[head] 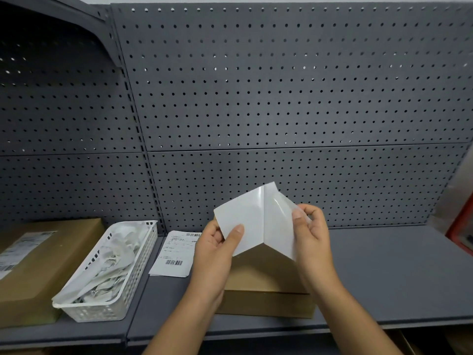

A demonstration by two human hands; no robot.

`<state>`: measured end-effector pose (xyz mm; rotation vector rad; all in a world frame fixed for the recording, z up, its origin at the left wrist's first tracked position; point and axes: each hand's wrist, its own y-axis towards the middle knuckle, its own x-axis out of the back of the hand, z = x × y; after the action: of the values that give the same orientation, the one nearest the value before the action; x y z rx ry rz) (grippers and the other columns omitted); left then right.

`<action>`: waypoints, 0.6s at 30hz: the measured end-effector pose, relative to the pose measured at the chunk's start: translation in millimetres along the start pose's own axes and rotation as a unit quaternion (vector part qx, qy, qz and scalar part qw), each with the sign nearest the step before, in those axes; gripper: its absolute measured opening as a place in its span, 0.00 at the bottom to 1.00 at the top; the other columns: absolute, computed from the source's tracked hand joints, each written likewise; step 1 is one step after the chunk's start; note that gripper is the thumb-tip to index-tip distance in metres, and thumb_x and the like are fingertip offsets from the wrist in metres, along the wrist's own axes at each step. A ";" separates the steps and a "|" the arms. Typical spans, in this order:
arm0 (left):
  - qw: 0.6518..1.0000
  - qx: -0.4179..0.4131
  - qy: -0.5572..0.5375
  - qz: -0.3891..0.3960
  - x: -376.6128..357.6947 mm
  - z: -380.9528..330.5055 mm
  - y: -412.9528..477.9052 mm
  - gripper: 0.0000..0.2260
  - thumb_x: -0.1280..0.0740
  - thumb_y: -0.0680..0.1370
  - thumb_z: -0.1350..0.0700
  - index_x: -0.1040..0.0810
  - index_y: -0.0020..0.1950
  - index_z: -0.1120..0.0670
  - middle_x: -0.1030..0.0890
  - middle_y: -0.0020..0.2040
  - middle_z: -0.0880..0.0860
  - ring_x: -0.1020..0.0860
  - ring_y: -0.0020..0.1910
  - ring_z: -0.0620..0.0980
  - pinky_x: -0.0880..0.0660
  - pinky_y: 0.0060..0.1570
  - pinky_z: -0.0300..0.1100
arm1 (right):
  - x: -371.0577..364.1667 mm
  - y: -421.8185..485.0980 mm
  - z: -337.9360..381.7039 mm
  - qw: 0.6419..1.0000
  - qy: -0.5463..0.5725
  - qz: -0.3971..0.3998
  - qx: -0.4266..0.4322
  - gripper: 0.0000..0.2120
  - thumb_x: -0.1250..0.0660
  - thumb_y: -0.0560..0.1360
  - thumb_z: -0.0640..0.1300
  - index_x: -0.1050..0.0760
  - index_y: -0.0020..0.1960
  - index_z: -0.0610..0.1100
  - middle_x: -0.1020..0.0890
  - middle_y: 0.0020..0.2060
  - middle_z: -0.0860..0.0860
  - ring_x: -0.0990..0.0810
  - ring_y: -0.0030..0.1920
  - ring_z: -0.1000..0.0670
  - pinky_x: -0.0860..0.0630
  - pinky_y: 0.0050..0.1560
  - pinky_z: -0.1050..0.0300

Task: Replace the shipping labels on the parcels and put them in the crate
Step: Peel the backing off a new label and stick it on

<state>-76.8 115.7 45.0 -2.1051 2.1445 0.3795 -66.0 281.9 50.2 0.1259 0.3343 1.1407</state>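
Both hands hold a white label sheet (252, 220) up above a flat brown parcel (266, 290) on the grey shelf. My left hand (217, 249) pinches its left half, thumb on the front. My right hand (311, 226) grips the glossy right half, which is peeled away along a centre fold. A printed shipping label (175, 254) with barcodes lies flat on the shelf just left of my left hand. A second brown parcel (38, 267) carrying a label sits at the far left.
A white perforated basket (143, 249) full of crumpled paper scraps stands between the two parcels. Grey pegboard (256, 98) backs the shelf (384, 272). A red-and-white object (460, 226) shows at the right edge. Brown cardboard shows below the shelf edge at the lower right.
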 end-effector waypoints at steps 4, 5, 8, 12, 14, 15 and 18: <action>1.000 0.023 0.011 -0.003 9.3 -0.6 6.8 0.09 0.30 0.81 0.59 0.21 0.61 0.57 0.13 0.56 0.53 0.15 0.58 0.53 0.23 0.65 0.57 | 4.0 6.7 5.8 0.997 0.025 -0.045 -0.057 0.07 0.39 0.84 0.47 0.25 0.52 0.45 0.20 0.39 0.54 0.23 0.40 0.52 0.27 0.41 0.54; 0.999 0.027 0.018 0.003 11.6 -1.7 8.3 0.09 0.30 0.81 0.59 0.21 0.61 0.57 0.13 0.55 0.53 0.15 0.58 0.54 0.23 0.65 0.56 | 6.8 8.7 6.9 0.997 0.030 -0.047 -0.061 0.07 0.37 0.83 0.48 0.24 0.51 0.46 0.19 0.39 0.54 0.23 0.40 0.52 0.26 0.42 0.54; 0.998 0.025 0.054 0.019 18.6 -5.7 11.5 0.09 0.30 0.81 0.57 0.20 0.61 0.56 0.13 0.55 0.52 0.15 0.57 0.53 0.22 0.64 0.54 | 19.0 12.5 13.9 0.999 0.011 -0.008 -0.041 0.03 0.33 0.81 0.42 0.23 0.53 0.43 0.18 0.38 0.51 0.23 0.38 0.50 0.26 0.41 0.52; 0.998 0.016 0.061 0.003 26.1 -7.2 16.5 0.08 0.29 0.81 0.58 0.19 0.60 0.57 0.12 0.54 0.53 0.14 0.56 0.53 0.23 0.65 0.58 | 38.9 19.5 18.9 1.000 0.011 -0.011 -0.012 0.00 0.31 0.79 0.37 0.22 0.49 0.40 0.20 0.40 0.48 0.23 0.42 0.48 0.28 0.45 0.51; 0.998 0.013 0.053 -0.011 28.0 -6.8 19.1 0.08 0.29 0.80 0.58 0.19 0.59 0.56 0.13 0.54 0.53 0.14 0.56 0.55 0.24 0.65 0.61 | 45.6 23.8 18.7 0.998 0.039 -0.043 -0.013 0.04 0.31 0.78 0.35 0.21 0.46 0.43 0.19 0.41 0.47 0.22 0.44 0.47 0.27 0.48 0.50; 0.999 0.010 0.049 -0.019 28.0 -6.6 19.9 0.08 0.29 0.80 0.58 0.19 0.59 0.56 0.13 0.54 0.54 0.15 0.56 0.55 0.24 0.65 0.62 | 48.5 25.6 17.8 0.996 0.055 -0.068 -0.013 0.06 0.31 0.77 0.34 0.20 0.45 0.44 0.19 0.41 0.47 0.22 0.44 0.46 0.27 0.48 0.50; 0.998 -0.009 0.043 -0.051 25.4 -6.0 20.5 0.07 0.29 0.81 0.58 0.19 0.59 0.56 0.13 0.54 0.52 0.15 0.56 0.55 0.23 0.65 0.62 | 57.5 32.2 12.6 0.980 0.113 -0.161 -0.015 0.09 0.31 0.77 0.35 0.21 0.43 0.47 0.19 0.40 0.50 0.22 0.44 0.46 0.26 0.45 0.52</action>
<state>-97.5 89.7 46.4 -2.2704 2.0744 0.3030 -68.4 348.3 59.3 -0.0830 0.5189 0.8378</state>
